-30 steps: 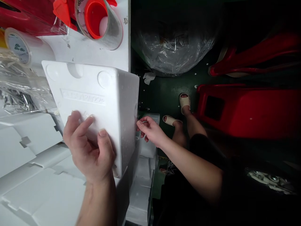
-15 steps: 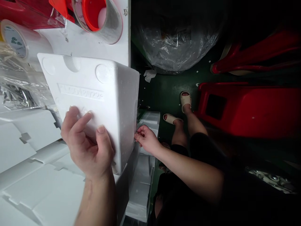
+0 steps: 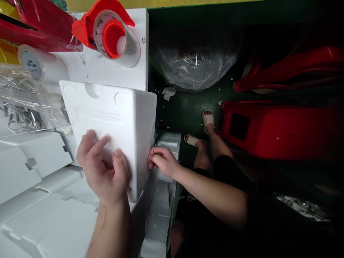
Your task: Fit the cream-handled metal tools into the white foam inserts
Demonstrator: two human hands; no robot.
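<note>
A white foam box point(image 3: 143, 125) with raised lettering on its top face sits at the bench edge. Across that top face rests my left hand point(image 3: 106, 168), its fingers bent, thumb spread apart and tips touching the foam. Against the side of the box, my right hand point(image 3: 162, 161) has its fingers curled together. What they pinch, if anything, is hidden. Above the box stands a roll of clear tape point(image 3: 131, 50) in a red-orange tape dispenser point(image 3: 88, 23).
More white foam boxes point(image 3: 48, 150) lie at the left, and white stacks point(image 3: 158, 215) stand below the edge. Another tape roll point(image 3: 44, 64) is by clear plastic bags point(image 3: 27, 96). Right are red plastic stools point(image 3: 268, 132) and a large plastic-wrapped bundle point(image 3: 197, 64).
The camera view has shifted, so the bench and tape appear lower. My right hand has moved slightly left along the box's side, its fingers more curled. My left hand stays on the box.
</note>
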